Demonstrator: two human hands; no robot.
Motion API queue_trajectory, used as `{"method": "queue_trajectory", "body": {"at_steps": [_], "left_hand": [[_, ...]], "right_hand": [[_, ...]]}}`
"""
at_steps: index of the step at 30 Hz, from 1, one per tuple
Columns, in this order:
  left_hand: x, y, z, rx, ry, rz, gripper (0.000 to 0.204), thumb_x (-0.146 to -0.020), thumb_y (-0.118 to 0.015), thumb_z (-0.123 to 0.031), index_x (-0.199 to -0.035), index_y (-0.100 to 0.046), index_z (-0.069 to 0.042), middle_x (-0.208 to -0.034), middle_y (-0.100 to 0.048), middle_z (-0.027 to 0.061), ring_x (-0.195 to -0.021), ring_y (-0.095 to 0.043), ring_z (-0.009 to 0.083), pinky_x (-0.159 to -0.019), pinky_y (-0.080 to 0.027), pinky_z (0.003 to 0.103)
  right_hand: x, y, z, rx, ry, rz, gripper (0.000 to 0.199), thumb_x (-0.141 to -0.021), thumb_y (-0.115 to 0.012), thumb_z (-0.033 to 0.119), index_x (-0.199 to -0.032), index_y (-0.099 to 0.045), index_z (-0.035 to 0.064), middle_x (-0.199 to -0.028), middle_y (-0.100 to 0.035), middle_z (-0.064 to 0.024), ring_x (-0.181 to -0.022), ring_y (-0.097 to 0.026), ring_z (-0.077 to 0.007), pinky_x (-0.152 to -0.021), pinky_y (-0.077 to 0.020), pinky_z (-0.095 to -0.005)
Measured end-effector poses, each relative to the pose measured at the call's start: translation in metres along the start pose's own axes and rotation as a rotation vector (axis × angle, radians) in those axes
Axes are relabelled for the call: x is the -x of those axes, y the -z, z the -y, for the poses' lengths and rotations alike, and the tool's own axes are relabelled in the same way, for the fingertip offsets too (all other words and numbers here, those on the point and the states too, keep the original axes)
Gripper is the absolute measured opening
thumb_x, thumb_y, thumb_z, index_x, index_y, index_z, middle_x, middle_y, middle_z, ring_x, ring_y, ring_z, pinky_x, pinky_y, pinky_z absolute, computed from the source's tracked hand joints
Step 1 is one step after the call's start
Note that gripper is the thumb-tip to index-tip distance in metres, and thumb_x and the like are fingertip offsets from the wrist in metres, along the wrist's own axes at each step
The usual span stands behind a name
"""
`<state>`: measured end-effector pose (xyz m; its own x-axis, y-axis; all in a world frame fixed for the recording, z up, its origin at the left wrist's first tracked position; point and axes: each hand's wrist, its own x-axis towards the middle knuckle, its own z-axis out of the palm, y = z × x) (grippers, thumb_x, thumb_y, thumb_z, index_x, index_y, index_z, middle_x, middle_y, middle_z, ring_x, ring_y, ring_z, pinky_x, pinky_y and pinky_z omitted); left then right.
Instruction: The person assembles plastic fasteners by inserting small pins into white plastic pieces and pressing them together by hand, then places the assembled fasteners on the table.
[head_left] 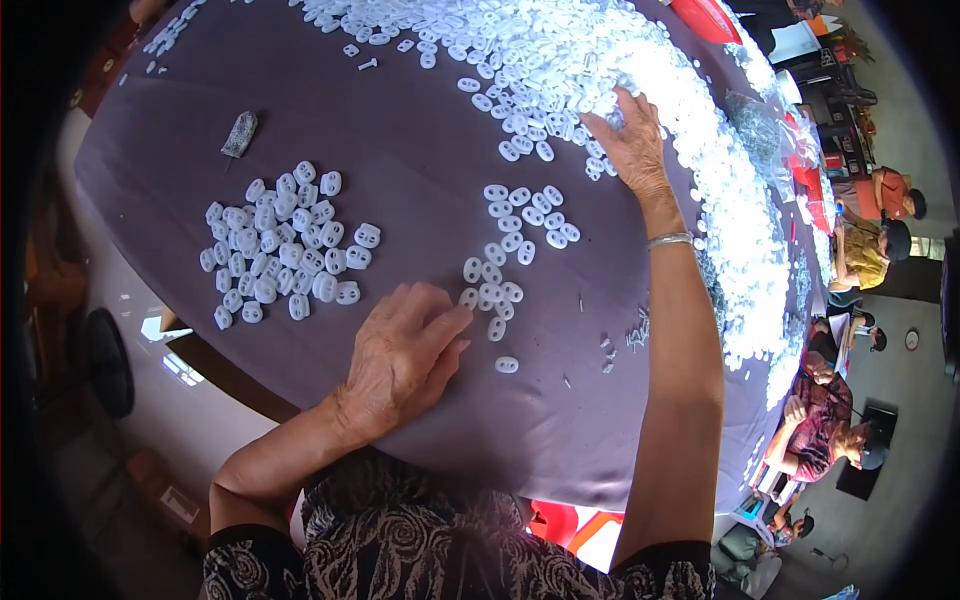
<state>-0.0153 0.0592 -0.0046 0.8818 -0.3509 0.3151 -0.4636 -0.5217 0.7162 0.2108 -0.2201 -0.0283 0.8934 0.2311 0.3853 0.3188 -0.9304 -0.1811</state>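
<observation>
My left hand (408,345) rests low over the cloth with its fingers curled together. Whatever they may hold is hidden. Right by its fingertips lies a loose cluster of white two-hole oval plastic pieces (492,271), like cord-lock parts. My right hand (632,142), a silver bangle on its wrist, reaches to the edge of a large heap of similar white pieces (560,60). Its thumb and fingers are apart, touching the pieces there. To the left sits a separate pile of thicker white two-hole pieces (285,245), which look like put-together cord locks.
A dark purple cloth (400,130) covers the table. Tiny metal springs (637,332) lie beside my right forearm. A small grey speckled object (240,134) lies at the left. Red trays (708,18) stand beyond the heap. Several people (825,430) sit along the right.
</observation>
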Motion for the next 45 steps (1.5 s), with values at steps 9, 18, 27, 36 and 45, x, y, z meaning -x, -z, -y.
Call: {"method": "queue_trajectory", "body": {"at_steps": [9, 18, 27, 36, 45], "left_hand": [[0.003, 0.0, -0.001, 0.006, -0.034, -0.043, 0.03, -0.066, -0.071, 0.001, -0.094, -0.061, -0.002, -0.09, -0.053, 0.0105, -0.077, -0.056, 0.0279, -0.065, -0.046, 0.037], [0.01, -0.005, 0.003, 0.006, -0.068, -0.081, 0.026, -0.066, -0.069, -0.001, -0.091, -0.06, -0.003, -0.09, -0.053, 0.0104, -0.083, -0.056, 0.0299, -0.069, -0.047, 0.038], [0.01, -0.014, 0.008, -0.034, -0.169, -0.175, 0.026, -0.067, -0.071, -0.002, -0.09, -0.06, -0.006, -0.088, -0.053, 0.0084, -0.081, -0.058, 0.0263, -0.066, -0.049, 0.036], [0.012, -0.013, 0.011, -0.054, -0.162, -0.149, 0.025, -0.068, -0.071, -0.003, -0.09, -0.059, -0.007, -0.087, -0.051, 0.0074, -0.078, -0.058, 0.0257, -0.064, -0.048, 0.036], [0.013, -0.012, 0.009, -0.064, -0.155, -0.156, 0.025, -0.068, -0.071, -0.003, -0.089, -0.059, -0.007, -0.087, -0.051, 0.0071, -0.08, -0.057, 0.0253, -0.065, -0.048, 0.036]], "right_hand": [[0.03, 0.002, 0.027, -0.236, 0.148, -0.029, 0.034, -0.076, -0.068, 0.016, -0.109, -0.06, 0.0119, -0.108, -0.057, -0.0076, -0.103, -0.051, -0.0276, -0.091, -0.0417, -0.0364], [0.095, 0.028, 0.07, -0.237, 0.135, -0.013, 0.03, -0.079, -0.066, 0.013, -0.108, -0.059, 0.0122, -0.107, -0.057, -0.0074, -0.099, -0.05, -0.0286, -0.088, -0.0418, -0.0375], [0.137, 0.037, 0.112, -0.08, -0.009, -0.083, 0.036, -0.079, -0.069, 0.02, -0.112, -0.058, 0.0117, -0.113, -0.055, -0.0087, -0.101, -0.049, -0.0308, -0.088, -0.042, -0.0383], [0.147, 0.092, 0.088, -0.165, -0.086, -0.138, 0.032, -0.08, -0.069, 0.02, -0.11, -0.061, 0.0104, -0.106, -0.061, -0.0047, -0.1, -0.057, -0.0191, -0.082, -0.0472, -0.0311], [0.179, 0.093, 0.094, -0.284, -0.087, -0.109, 0.016, -0.081, -0.066, 0.009, -0.097, -0.065, 0.0061, -0.087, -0.061, -0.0027, -0.079, -0.06, -0.0131, -0.069, -0.0478, -0.0267]]}}
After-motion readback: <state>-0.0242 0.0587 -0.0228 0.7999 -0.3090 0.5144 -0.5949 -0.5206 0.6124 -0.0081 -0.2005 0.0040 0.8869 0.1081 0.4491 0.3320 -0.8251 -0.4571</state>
